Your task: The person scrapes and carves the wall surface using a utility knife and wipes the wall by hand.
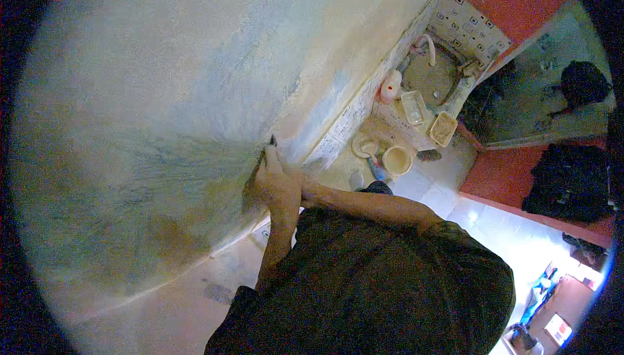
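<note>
My left hand (279, 177) is raised close against the patchy, pale plastered wall (195, 72). Its fingers are closed around a small dark thing (273, 140), and only the pointed tip shows; what it is I cannot tell. My right forearm (360, 204) crosses in front of my chest to the same spot. The right hand itself is mostly hidden behind the left, so its hold cannot be made out. Dark shading spreads over the wall just left of the hands. Faint streaks mark the surface there.
Below to the right stand a round tub (397, 160), a round lid or plate (365, 145), rectangular plastic containers (413, 107) and a white jug-like container (390, 87). Behind them is a basin area (431, 72) with patterned tiles (468, 23). Dark items (568, 182) hang by a red wall (492, 177).
</note>
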The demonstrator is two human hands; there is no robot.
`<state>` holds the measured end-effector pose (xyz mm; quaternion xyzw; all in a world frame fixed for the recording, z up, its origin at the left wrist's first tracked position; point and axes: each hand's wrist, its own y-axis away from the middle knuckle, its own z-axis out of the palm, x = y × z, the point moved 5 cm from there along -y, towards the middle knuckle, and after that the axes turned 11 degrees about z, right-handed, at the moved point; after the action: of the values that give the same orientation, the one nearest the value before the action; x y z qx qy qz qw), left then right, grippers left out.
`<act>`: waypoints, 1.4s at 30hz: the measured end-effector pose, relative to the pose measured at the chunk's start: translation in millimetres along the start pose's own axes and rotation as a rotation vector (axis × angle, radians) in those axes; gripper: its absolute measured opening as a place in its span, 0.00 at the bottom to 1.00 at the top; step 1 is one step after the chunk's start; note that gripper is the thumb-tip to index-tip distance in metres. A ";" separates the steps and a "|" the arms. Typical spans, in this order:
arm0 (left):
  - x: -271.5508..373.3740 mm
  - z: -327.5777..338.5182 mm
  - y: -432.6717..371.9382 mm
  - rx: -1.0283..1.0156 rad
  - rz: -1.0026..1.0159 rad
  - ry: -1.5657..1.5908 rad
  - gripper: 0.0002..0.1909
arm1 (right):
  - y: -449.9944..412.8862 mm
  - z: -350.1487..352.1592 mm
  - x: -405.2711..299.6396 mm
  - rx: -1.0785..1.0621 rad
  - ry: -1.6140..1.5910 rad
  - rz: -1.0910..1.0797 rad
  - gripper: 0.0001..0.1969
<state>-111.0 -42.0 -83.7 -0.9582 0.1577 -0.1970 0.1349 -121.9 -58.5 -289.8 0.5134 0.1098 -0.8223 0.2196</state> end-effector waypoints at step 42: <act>-7.9 31.3 5.0 0.018 0.013 0.109 0.10 | 12.3 -13.3 -48.1 0.257 0.637 -0.130 0.24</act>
<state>-106.1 -37.6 -115.6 -0.9438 0.1694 -0.2492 0.1358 -87.4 -51.9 -252.3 0.7596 0.1008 -0.6402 0.0549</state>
